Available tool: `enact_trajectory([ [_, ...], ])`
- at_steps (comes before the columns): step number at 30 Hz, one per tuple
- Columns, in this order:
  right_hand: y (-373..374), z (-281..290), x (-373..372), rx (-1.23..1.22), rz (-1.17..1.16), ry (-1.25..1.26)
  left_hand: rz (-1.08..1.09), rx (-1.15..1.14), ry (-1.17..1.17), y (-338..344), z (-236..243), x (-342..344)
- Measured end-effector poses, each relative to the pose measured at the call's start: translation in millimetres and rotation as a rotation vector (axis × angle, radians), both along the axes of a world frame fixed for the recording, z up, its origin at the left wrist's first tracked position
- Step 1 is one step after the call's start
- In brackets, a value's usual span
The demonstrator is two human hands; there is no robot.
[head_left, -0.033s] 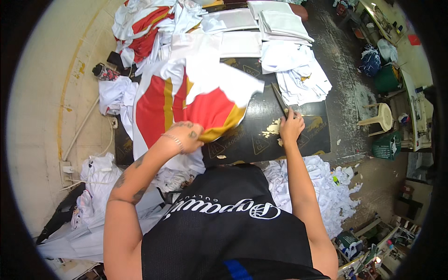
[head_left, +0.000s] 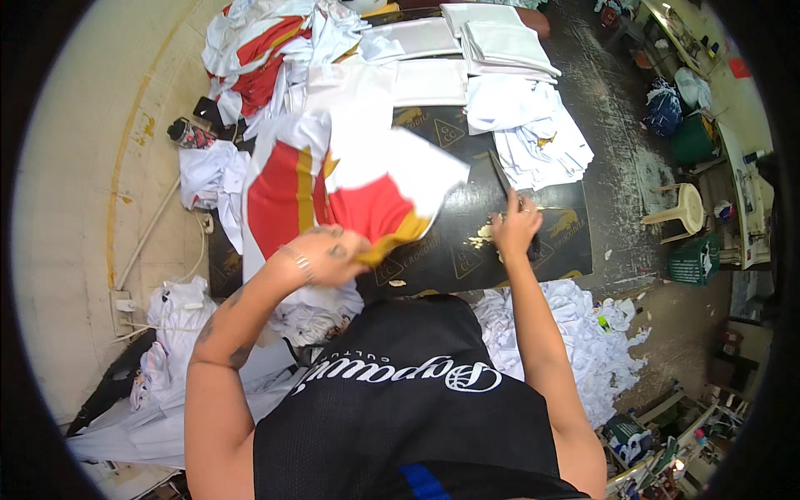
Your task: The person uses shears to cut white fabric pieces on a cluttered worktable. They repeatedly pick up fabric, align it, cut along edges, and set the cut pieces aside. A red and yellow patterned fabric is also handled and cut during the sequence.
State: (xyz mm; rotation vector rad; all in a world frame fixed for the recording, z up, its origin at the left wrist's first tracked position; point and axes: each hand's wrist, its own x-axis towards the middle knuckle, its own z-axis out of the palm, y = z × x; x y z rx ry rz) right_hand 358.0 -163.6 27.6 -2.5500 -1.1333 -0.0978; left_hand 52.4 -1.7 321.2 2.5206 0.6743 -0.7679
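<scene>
Dark desk (head_left: 500, 242) under me, black sheet with gold printed marks, pale wall at 9 o'clock, grimy floor at 3 o'clock. My left hand (head_left: 329, 254) is closed in a fist on the lower edge of a red, white and gold garment (head_left: 342, 187), lifted and spread over the left half of the desk. My right hand (head_left: 515, 227) is down on the desk at about 1 o'clock from my chest, fingers curled around a thin dark tool (head_left: 500, 173) that sticks out toward 11 o'clock; can't tell what kind. Folded white cloth stacks (head_left: 500, 42) at 12 o'clock, loose white pieces (head_left: 533, 133) just past the tool. White scrap pile (head_left: 583, 333) at 4 o'clock. Plastic stool (head_left: 679, 208) at 3 o'clock.
</scene>
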Motion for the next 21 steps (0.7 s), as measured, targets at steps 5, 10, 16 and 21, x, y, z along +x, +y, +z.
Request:
enact_trajectory([
  [5, 73.2, 46.6, -113.6, 0.348, 0.87, 0.406, -0.33, -0.565, -0.843, -23.9, 152.2, -57.9],
  [10, 126.0, 100.3, -176.3, -0.37, 1.503, 1.24, 0.331, 0.066, -1.302, 28.3, 245.2, -165.7],
  [16, 129.3, 163.3, 81.7, 0.328, 0.743, 0.748, 1.405, 0.171, -1.413, 182.2, 176.2, -237.1],
  [21, 103.8, 165.5, 82.8, 1.388, 0.069, 0.328, 1.714, -0.489, -0.757, 194.3, -77.8, -273.0],
])
